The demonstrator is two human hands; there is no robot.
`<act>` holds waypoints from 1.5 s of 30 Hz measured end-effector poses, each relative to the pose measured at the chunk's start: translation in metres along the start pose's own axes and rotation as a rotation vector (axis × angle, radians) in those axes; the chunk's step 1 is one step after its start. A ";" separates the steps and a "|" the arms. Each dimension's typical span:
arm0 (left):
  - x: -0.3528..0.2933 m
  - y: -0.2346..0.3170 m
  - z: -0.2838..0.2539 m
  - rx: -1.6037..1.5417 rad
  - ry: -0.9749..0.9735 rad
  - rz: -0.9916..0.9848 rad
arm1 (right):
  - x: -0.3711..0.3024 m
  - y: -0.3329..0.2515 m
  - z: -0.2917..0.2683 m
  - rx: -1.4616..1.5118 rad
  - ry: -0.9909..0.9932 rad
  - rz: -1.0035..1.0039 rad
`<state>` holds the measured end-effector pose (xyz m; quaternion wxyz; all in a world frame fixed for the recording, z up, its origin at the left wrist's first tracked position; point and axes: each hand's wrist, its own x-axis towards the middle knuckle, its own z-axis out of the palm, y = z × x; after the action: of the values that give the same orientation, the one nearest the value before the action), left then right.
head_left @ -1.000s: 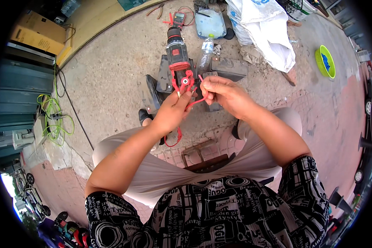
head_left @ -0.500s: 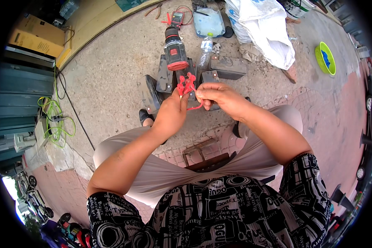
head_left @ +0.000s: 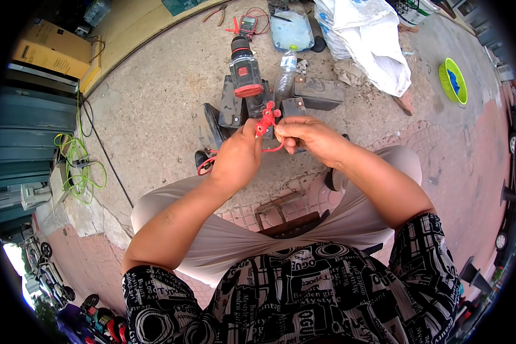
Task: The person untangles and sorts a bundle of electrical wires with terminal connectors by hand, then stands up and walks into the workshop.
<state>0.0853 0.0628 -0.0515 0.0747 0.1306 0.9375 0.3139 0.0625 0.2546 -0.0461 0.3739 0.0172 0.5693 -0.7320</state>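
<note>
Over the black box-shaped batteries, my two hands meet at a bundle of red wires with round red-capped terminals (head_left: 268,117). My left hand (head_left: 238,153) is closed around the bundle, and the terminals stick out past its thumb and fingertips. A loop of red wire (head_left: 202,166) comes out on that hand's left side. My right hand (head_left: 314,139) pinches one red wire close beside the terminals. A further stretch of red wire curves below, between the hands. Just beyond them a black and red cordless drill (head_left: 245,71) stands among the batteries (head_left: 230,105).
Another battery (head_left: 320,93) lies to the right, near a clear plastic bottle (head_left: 286,70). Farther off are a multimeter (head_left: 247,24), pliers (head_left: 215,15), a pale blue tray (head_left: 291,35) and a white sack (head_left: 368,43). A green basin (head_left: 444,80) stands right; green cable (head_left: 69,169) lies left.
The terminals have tilted and shifted slightly to the right between my hands. A red wire loop now shows left of my left hand. My right hand keeps its pinch.
</note>
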 end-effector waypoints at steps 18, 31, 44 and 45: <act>-0.003 0.000 -0.003 -0.150 -0.156 -0.064 | 0.007 0.017 0.001 0.030 0.094 0.039; -0.006 0.000 -0.004 -0.114 -0.167 0.045 | 0.009 0.024 -0.004 -0.030 0.129 -0.026; -0.007 -0.002 -0.004 0.096 -0.178 0.092 | 0.008 0.022 -0.002 -0.325 0.230 -0.386; -0.007 -0.002 -0.006 0.093 -0.177 0.088 | 0.003 0.014 0.002 -0.428 0.230 -0.416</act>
<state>0.0907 0.0562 -0.0474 0.1371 0.2020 0.9342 0.2603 0.0687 0.2504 -0.0584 0.1446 -0.0960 0.7401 -0.6497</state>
